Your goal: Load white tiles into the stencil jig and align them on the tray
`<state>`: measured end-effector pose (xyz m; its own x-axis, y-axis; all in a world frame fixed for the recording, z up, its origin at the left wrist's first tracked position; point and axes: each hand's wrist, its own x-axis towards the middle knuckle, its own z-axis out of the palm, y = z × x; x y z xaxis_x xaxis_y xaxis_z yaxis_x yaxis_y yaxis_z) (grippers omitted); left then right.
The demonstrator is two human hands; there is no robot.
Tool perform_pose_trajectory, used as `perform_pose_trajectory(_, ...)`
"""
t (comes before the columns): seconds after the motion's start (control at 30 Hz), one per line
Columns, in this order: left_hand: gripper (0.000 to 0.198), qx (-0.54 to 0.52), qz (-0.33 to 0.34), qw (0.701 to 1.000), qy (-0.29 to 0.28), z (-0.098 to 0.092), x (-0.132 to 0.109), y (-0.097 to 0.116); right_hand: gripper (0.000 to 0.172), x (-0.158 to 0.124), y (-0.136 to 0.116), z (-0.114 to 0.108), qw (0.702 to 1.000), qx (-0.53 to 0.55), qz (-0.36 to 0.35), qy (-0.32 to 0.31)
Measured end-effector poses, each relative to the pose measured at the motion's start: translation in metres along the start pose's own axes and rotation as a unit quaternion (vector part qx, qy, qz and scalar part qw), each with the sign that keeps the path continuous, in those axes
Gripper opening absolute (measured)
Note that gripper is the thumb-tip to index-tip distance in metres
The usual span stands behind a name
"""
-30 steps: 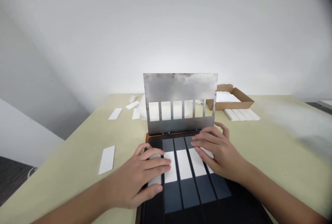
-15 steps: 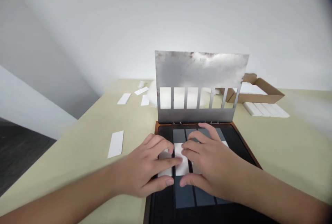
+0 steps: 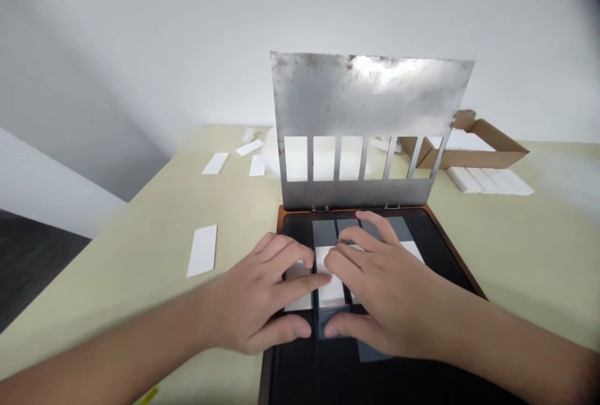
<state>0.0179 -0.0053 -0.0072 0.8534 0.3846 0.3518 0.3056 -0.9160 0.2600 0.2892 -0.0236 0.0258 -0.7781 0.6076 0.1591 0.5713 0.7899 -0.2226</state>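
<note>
Head view, left hand, right hand spread flat on white strips, black tray, upright steel stencil

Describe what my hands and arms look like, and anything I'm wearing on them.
The left hand and right hand are bare, with no gloves or rings showing. The left arm and right arm show no sleeve, watch or band within view. The thumbnails look trimmed short.

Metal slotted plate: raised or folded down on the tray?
Raised. The slotted metal plate stands up from the hinges at the back edge of the dark tray, not lying over it.
</note>
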Motion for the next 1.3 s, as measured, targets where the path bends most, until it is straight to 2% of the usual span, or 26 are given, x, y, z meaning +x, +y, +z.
perform_pose_trajectory(0.07,0.059,0.000,0.019,0.999,0.028,0.000,-0.003,0.001,0.035,0.001,0.005,-0.001,1.000,0.009,-0.006,-0.004)
perform_pose_trajectory(0.13,0.055,-0.009,0.077,0.995,0.062,-0.001,-0.004,0.004,0.029,0.003,0.010,0.000,1.000,0.024,-0.003,-0.005)
perform_pose_trajectory(0.23,0.051,-0.002,0.160,0.986,0.046,-0.002,0.000,0.012,0.026,0.005,0.018,0.002,0.999,0.049,0.012,0.001)
perform_pose_trajectory(0.33,0.055,0.020,0.139,0.990,0.006,-0.002,0.005,0.016,0.021,0.005,0.021,0.003,0.998,0.062,0.017,0.006)
perform_pose_trajectory(0.47,0.063,0.039,0.087,0.995,0.009,-0.003,0.004,0.013,0.017,0.006,0.021,0.001,0.998,0.065,0.013,0.012)
perform_pose_trajectory(0.67,0.068,0.055,0.070,0.996,-0.002,-0.007,0.001,0.009,0.023,0.008,0.022,-0.003,0.994,0.112,0.015,0.005)
perform_pose_trajectory(0.83,0.065,0.053,0.052,0.997,-0.007,-0.007,0.002,0.007,0.053,0.004,0.024,0.006,0.995,0.099,0.005,0.026)
perform_pose_trajectory(1.0,0.068,0.077,0.028,0.997,0.002,-0.005,-0.002,0.003,0.041,0.005,0.025,0.008,0.997,0.081,0.005,-0.006)
perform_pose_trajectory(1.07,0.069,0.072,0.044,0.996,0.021,-0.005,-0.005,0.004,0.037,0.006,0.025,0.007,0.996,0.084,0.009,-0.016)
perform_pose_trajectory(1.17,0.057,0.050,0.121,0.990,0.053,-0.008,-0.006,0.007,0.031,0.007,0.025,0.006,0.996,0.087,0.018,-0.019)
perform_pose_trajectory(1.23,0.048,0.057,0.161,0.985,0.010,-0.011,-0.002,0.010,0.029,0.007,0.025,0.006,0.996,0.086,0.020,-0.018)
perform_pose_trajectory(1.3,0.048,0.071,0.166,0.982,-0.048,-0.015,0.005,0.011,0.028,0.008,0.025,0.007,0.996,0.082,0.015,-0.015)
